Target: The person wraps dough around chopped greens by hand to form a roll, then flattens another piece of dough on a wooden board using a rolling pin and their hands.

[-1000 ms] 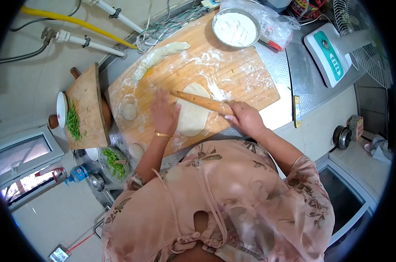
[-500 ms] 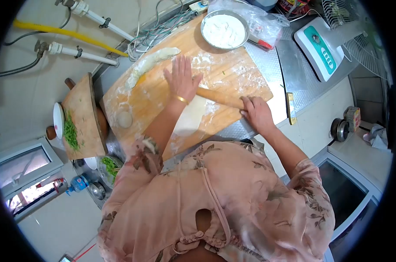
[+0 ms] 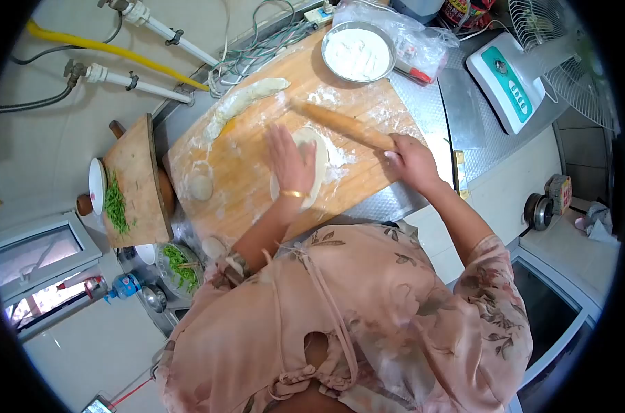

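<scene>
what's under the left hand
A flat sheet of dough, lying on the floured wooden board. Some of it shows beside the left hand; whatever is directly beneath the palm is covered.

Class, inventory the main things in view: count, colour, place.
large wooden board: one, tan, centre
flat dough sheet: one, cream, board
long dough roll: one, whitish, board
round dough pieces: two, pale, left
wooden rolling pin: one, tan, centre
metal flour bowl: one, silver, top
wooden chopping board: one, brown, left
chopped greens: two batches, green, left
electric fan: one, white-teal, right
left hand: one, over dough sheet
right hand: one, on rolling pin
</scene>
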`<act>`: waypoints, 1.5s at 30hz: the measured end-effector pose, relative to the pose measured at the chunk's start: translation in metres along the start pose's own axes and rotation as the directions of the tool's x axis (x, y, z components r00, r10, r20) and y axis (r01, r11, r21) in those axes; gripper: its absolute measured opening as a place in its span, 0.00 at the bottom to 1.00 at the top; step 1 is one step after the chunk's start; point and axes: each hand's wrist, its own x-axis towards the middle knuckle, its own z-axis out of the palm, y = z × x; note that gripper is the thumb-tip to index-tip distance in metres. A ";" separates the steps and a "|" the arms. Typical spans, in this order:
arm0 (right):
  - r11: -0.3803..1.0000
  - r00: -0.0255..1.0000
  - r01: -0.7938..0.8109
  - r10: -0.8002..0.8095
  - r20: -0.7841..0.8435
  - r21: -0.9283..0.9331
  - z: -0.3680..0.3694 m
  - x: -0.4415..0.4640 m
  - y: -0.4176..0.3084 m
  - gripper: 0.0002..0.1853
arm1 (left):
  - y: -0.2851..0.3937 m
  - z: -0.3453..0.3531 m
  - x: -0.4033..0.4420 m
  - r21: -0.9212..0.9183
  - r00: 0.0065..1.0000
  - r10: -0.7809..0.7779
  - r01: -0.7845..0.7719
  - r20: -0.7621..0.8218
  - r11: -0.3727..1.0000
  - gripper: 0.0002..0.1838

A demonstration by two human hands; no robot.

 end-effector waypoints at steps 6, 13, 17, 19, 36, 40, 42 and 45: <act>0.980 0.981 -0.190 0.187 0.041 0.065 -0.010 -0.025 0.002 0.22 | 0.009 -0.005 -0.040 0.232 0.901 0.128 -0.241 0.415 0.942 0.42; 0.989 0.982 0.149 -0.146 0.117 -0.013 -0.004 -0.026 0.003 0.20 | -0.045 -0.040 -0.037 0.144 0.762 0.373 -0.515 0.530 0.845 0.38; 0.973 0.956 0.227 -0.214 0.199 -0.044 -0.001 -0.022 -0.015 0.20 | -0.065 -0.039 -0.051 0.089 0.978 0.205 -0.207 0.037 0.974 0.38; 0.946 0.933 0.309 -0.280 0.226 -0.102 0.008 -0.021 -0.016 0.23 | -0.058 -0.037 -0.042 0.225 0.989 0.110 -0.129 0.094 0.966 0.38; 0.883 0.932 0.316 -0.220 0.288 -0.347 0.005 -0.028 -0.009 0.38 | -0.047 -0.022 -0.003 0.094 0.936 0.198 -0.235 0.292 0.968 0.35; 0.868 0.983 0.166 -0.184 0.008 -0.468 0.000 0.035 0.009 0.39 | -0.046 0.017 0.070 0.051 0.981 0.157 -0.164 0.116 0.985 0.36; 0.891 0.982 0.111 -0.166 -0.088 -0.440 0.005 0.044 0.024 0.40 | -0.030 0.008 0.065 0.264 0.974 0.119 -0.169 0.194 0.950 0.35; 0.919 0.986 0.143 -0.100 0.133 -0.368 0.004 -0.008 0.007 0.40 | -0.014 -0.022 0.019 0.360 0.942 0.104 -0.222 0.319 0.906 0.34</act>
